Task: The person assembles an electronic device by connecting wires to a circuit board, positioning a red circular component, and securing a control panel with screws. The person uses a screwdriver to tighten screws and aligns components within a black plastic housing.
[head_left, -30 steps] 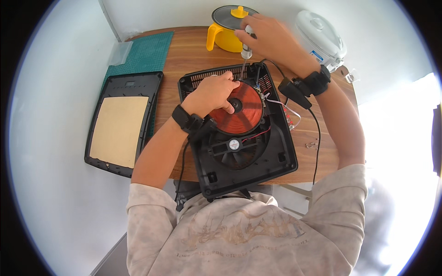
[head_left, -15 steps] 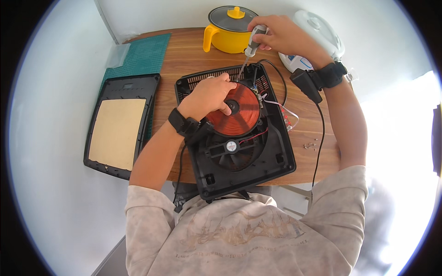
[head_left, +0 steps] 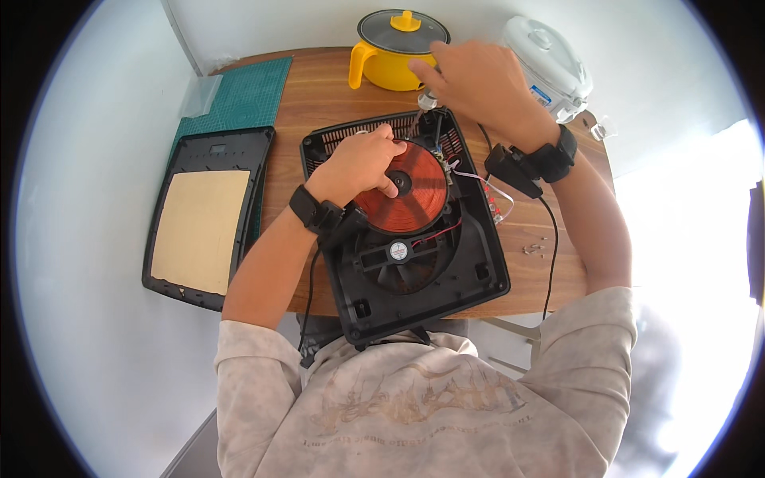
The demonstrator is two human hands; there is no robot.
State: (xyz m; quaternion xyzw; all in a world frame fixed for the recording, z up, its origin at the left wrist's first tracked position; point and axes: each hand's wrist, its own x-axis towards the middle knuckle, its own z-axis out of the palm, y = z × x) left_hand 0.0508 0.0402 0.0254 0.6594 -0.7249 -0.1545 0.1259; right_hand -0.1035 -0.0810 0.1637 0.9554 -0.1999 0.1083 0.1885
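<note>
An opened black induction cooker base (head_left: pixel 466 275) lies on the wooden table (head_left: pixel 319 103), with a round copper coil (head_left: pixel 414 195) and a fan (head_left: pixel 398 259) inside. My left hand (head_left: pixel 362 163) rests on the left side of the coil, fingers pressing it. My right hand (head_left: pixel 482 84) hovers over the base's far edge, holding a screwdriver (head_left: pixel 426 103) whose tip points down into the base's top corner. Both wrists wear black bands.
The cooker's black top panel (head_left: pixel 203 219) with a tan underside lies at the left, partly on a green cutting mat (head_left: pixel 239 99). A yellow pot with a glass lid (head_left: pixel 394 44) and a white rice cooker (head_left: pixel 550 64) stand at the back. Small screws (head_left: pixel 532 249) lie at the right.
My right hand has come down from beside the yellow pot toward the base's far edge, bringing the screwdriver tip into the corner. My left hand stays on the coil.
</note>
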